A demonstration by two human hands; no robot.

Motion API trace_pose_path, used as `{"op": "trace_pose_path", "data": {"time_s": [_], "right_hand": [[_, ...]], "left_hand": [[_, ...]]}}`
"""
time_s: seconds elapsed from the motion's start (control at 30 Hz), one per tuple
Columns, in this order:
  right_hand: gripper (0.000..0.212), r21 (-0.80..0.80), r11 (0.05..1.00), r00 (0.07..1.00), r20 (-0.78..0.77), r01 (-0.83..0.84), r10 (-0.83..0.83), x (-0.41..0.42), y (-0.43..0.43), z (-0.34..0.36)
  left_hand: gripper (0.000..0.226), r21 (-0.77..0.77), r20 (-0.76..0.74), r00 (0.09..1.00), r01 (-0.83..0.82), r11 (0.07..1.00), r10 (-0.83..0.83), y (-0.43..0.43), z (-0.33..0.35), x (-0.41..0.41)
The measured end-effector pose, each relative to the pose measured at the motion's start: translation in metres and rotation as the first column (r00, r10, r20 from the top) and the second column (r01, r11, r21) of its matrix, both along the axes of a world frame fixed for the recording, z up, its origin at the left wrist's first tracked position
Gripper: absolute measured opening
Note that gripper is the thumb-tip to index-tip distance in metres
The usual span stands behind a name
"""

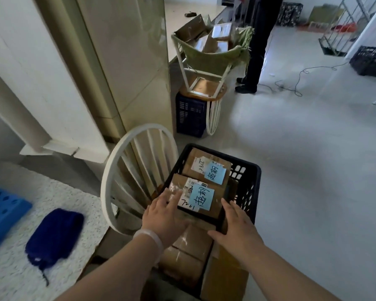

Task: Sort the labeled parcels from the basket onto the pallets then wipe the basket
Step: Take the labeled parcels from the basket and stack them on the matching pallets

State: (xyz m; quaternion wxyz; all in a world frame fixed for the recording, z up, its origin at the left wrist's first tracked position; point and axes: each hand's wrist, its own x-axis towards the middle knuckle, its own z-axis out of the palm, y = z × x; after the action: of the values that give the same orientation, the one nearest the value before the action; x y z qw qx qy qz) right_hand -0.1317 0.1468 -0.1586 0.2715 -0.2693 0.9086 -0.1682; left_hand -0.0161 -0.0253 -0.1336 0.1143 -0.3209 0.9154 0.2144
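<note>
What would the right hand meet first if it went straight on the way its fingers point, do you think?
Probably the right edge of the nearer parcel in the black basket; the right hand is just beside it. Depth is unclear, so it might pass alongside.

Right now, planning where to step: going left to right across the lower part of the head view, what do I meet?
First the blue pallet → dark blue cloth → white chair back → left hand → right hand.
</note>
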Motion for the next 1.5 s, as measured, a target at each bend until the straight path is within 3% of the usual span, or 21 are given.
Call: {"op": "trace_pose_path", "data": {"time_s": [0.43, 0.63, 0.8, 0.93, 1.17, 1.37, 1.5], "right_hand": [[0.106, 0.022, 0.983, 0.981, 0.065, 0.18, -0.182, -0.07, -0.062, -0.057], [0.108, 0.031, 0.967, 0.941, 0.225, 0.252, -0.252, -0.087, -0.079, -0.081], [0.094, -0.019, 0.936, 0.889, 0.319, 0.352, -0.328, -0.086, -0.084, -0.087], [0.084, -0.083, 0.905, 0.863, 0.346, 0.418, -0.367, -0.086, -0.076, -0.075], [0.08, -0.171, 0.837, 0.804, 0.427, 0.52, -0.413, -0.088, -0.057, -0.039], [0.03, -0.23, 0.819, 0.799, 0.463, 0.525, -0.382, -0.087, -0.03, -0.004], [0.044, -0.284, 0.859, 0.85, 0.451, 0.426, -0.272, -0.084, -0.014, 0.017]], "left_hand": [[0.086, 0.107, 0.133, 0.991, -0.046, 0.993, 0.032, -0.068, -0.071, -0.079], [0.09, 0.096, 0.219, 0.976, -0.01, 0.995, -0.012, -0.074, -0.092, -0.087], [0.095, 0.08, 0.188, 0.982, -0.015, 0.997, 0.0, -0.076, -0.093, -0.085], [0.098, 0.163, 0.112, 0.993, -0.06, 0.985, 0.042, -0.075, -0.077, -0.086], [0.094, 0.249, -0.007, 0.988, -0.147, 0.957, 0.153, -0.056, -0.025, -0.093], [0.091, 0.22, -0.118, 0.985, -0.101, 0.97, 0.13, -0.035, 0.013, -0.084], [0.089, 0.21, -0.177, 0.98, -0.053, 0.976, 0.091, -0.028, 0.037, -0.083]]}}
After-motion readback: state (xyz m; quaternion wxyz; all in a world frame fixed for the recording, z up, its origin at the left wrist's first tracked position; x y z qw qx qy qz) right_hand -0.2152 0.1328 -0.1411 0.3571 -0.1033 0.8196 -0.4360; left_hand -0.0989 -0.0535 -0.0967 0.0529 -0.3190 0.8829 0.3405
